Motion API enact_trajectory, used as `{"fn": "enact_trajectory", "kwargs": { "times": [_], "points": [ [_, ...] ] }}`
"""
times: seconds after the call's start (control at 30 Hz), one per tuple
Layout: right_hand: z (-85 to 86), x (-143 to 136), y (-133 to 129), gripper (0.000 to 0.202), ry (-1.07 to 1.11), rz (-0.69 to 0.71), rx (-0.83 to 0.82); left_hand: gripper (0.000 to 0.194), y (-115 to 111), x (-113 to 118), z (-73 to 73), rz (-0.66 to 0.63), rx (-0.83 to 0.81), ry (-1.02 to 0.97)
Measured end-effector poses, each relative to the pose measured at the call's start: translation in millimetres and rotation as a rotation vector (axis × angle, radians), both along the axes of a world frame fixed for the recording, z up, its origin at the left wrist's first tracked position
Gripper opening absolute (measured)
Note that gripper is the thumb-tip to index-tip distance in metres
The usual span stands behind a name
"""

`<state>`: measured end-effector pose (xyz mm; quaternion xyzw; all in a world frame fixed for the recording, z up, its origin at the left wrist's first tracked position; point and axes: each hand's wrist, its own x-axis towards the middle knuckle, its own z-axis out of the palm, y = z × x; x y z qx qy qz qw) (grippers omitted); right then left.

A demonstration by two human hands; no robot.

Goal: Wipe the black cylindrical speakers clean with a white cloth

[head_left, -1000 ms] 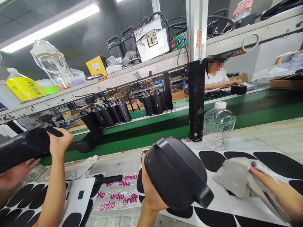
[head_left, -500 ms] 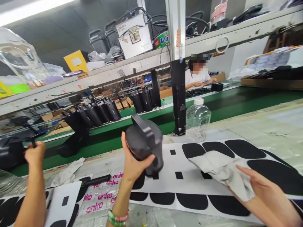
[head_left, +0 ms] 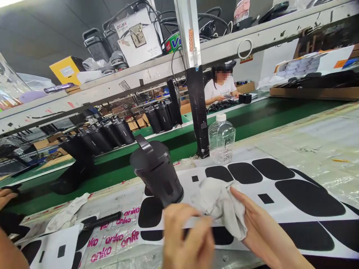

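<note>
A black lidded container (head_left: 158,172) with a raised handle stands, tilted in the view, on the white sheet (head_left: 185,179) with black rounded shapes. Just below it is my left hand (head_left: 186,235), blurred, its fingers curled and apart from the container. Whether anything lies between those fingers cannot be made out. My right hand (head_left: 252,216) holds a crumpled pale cloth (head_left: 221,205) over the sheet, thumb on top of it.
Behind the sheet stand a clear bottle (head_left: 221,140) and a black post (head_left: 198,112). More black containers (head_left: 109,134) line the green conveyor (head_left: 252,119). A person (head_left: 221,86) sits beyond. Another person's hand (head_left: 6,196) is at far left.
My left hand has let go of the container and moved down and right. The container now rests upright on the sheet. My right hand and the cloth have come left, closer to my left hand.
</note>
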<state>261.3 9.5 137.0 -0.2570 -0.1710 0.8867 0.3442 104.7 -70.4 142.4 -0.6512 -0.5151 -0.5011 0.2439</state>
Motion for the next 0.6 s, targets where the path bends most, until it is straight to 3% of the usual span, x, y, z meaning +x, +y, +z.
{"fn": "enact_trajectory", "kwargs": {
  "times": [0.1, 0.17, 0.3, 0.4, 0.5, 0.53, 0.6],
  "points": [
    [0.6, -4, -9, 0.024, 0.027, 0.038, 0.003, 0.034, 6, 27, -12.0, -0.154, -0.382, -0.016],
    [-1.8, -2, -11, 0.027, 0.007, 0.007, -0.001, 0.025, 13, 24, -12.4, -0.201, -0.477, -0.007],
    [-5.1, 4, -2, 0.04, -0.124, -0.041, 0.046, 0.009, 23, -2, 1.3, -0.387, -0.392, -0.068],
    [-11.0, 12, 14, 0.054, -0.464, -0.164, 0.295, 0.008, 25, -9, 8.6, -0.576, -0.273, -0.346],
    [-21.9, 21, 23, 0.069, -0.731, -0.318, 0.662, 0.005, 20, 4, 9.8, -0.483, -0.29, -0.602],
    [-25.0, 24, 23, 0.075, -0.717, -0.292, 0.757, 0.006, 17, 11, 11.1, -0.395, -0.353, -0.642],
    [-27.8, 25, 19, 0.078, -0.6, -0.11, 0.836, 0.011, 11, 25, 18.1, -0.205, -0.516, -0.704]
  ]
}}
